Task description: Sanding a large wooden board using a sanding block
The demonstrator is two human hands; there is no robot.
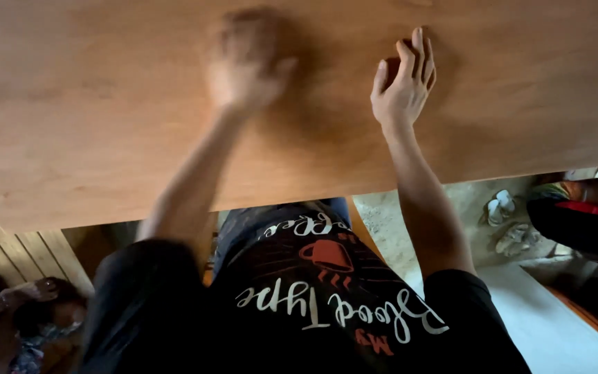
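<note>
While both hands work the plywood sheet [91, 104], right hand [403, 86] rests spread w/ fingers half-curled; left hand [247, 62] is blurred, grip can't tell.

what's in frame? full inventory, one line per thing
board: 1, light brown wood, fills the upper frame
slats: several, pale wood, lower left under the board
sandals: 2, pale, on the ground at right
other person: 1, partly seen, bottom left corner
second person: 1, partly seen, red and dark clothing, right edge
shirt: 1, black with a print, bottom centre
left hand: 1, blurred, against the board
right hand: 1, fingers spread, against the board
</note>
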